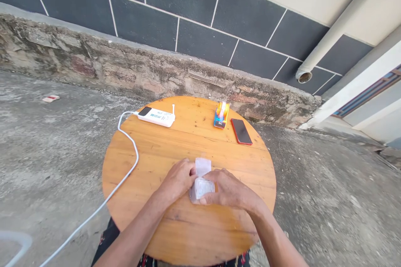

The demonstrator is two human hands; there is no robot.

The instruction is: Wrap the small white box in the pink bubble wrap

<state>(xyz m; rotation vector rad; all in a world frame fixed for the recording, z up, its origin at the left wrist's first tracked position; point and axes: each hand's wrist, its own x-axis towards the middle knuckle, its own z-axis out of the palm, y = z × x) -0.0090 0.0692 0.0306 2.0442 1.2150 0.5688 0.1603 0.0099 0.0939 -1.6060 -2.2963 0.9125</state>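
Observation:
A small clear plastic pouch (202,177) with something white inside lies near the middle of a round wooden table (156,150). My left hand (178,180) pinches its left side, fingers closed on the plastic. My right hand (228,190) grips the lower right part of the pouch, thumb pressed on it. The pouch's upper flap stands up between the two hands. What is inside the pouch is too small to name.
At the table's far side lie a white power strip (156,116) with a white cable (128,167) trailing off left, an orange and blue tape dispenser (221,114) and a red phone (241,131). Rough concrete floor surrounds the table; a stone ledge and drainpipe (332,33) stand behind.

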